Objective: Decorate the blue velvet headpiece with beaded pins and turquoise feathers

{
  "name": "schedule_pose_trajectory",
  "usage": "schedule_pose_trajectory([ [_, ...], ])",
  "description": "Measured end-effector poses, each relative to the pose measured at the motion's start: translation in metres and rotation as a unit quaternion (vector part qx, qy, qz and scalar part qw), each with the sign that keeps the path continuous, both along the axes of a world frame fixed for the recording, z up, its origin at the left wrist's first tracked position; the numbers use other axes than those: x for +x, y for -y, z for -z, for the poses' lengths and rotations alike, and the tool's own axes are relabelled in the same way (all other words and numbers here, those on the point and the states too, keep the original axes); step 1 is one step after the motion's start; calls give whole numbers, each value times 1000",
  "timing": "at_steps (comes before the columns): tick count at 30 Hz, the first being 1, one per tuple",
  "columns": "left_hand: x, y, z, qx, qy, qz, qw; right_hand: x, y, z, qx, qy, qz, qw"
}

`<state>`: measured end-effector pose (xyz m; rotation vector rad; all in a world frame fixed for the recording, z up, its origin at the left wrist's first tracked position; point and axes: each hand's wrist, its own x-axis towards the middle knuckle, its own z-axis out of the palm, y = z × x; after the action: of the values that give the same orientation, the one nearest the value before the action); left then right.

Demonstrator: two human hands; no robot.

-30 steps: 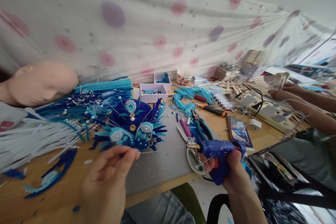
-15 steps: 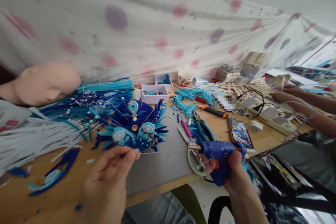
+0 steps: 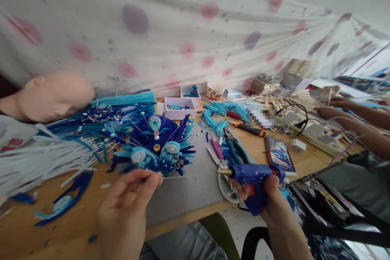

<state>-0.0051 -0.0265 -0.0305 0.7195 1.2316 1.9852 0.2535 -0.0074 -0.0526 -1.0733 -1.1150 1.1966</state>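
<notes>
My left hand (image 3: pixel 131 199) is closed in a pinch on a thin pale wire (image 3: pixel 174 177) that sticks out to the right; whatever else lies between the fingertips is hidden. My right hand (image 3: pixel 276 205) is wrapped round a blue hot glue gun (image 3: pixel 254 174), its metal nozzle pointing left towards the wire, with a gap between them. Just beyond my left hand stands a blue crown-like headpiece (image 3: pixel 155 142) with pearls, gems and turquoise fringed pieces. Scissors (image 3: pixel 224 183) lie partly behind the glue gun, on a grey mat (image 3: pixel 195 195).
Pliers (image 3: pixel 236 148), a craft knife (image 3: pixel 248 128) and a phone (image 3: pixel 279 155) lie to the right. White boxes (image 3: pixel 179 113) with beads stand behind the headpiece. A mannequin head (image 3: pixel 57 95) and white strips (image 3: pixel 45 162) are at left. Another person's arms (image 3: pixel 356 124) reach in at far right.
Both hands hold almost the same positions. A faint thread to the left of the glue gun's nozzle no longer shows. The view has shifted very slightly.
</notes>
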Motion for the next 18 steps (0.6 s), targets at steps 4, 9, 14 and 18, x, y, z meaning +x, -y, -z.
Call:
schedule_pose_trajectory([
  [4,1,0,-3,-19,-29,-4,999,3,2,2,-33,-16,-18,999],
  [9,2,2,-4,-54,-88,-55,993,4,7,-5,-75,25,-14,997],
  [14,3,1,-7,-33,-51,-23,998,-3,9,-21,-66,33,-7,997],
  [18,6,-3,-11,5,-12,8,1000,-2,6,-19,-36,32,-26,999],
])
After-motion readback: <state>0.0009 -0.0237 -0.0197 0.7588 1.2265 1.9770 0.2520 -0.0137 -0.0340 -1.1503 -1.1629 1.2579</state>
